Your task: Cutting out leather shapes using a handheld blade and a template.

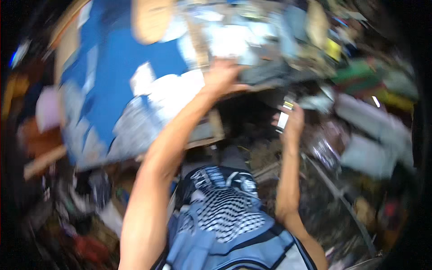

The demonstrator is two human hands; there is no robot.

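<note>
My left hand (220, 75) reaches over the right side of a blue-topped work table (117, 58), beside white sheets (177, 92) and a dark grey bundle (265, 73). Its thumb and fingers look spread apart, though motion smears them, and nothing shows in its grasp. Farther right and lower, my right hand (294, 120) is closed around a small white rectangular item (282, 121) with a yellow band near its top. The blur hides what kind of item it is.
A tan oblong piece (152, 20) lies at the table's far side. Heaped clutter lies to the right, with a yellow piece (333, 48), a green piece (357, 75) and pale rolls (369, 117). More loose scraps cover the floor at lower left, near a wooden bar (45, 162).
</note>
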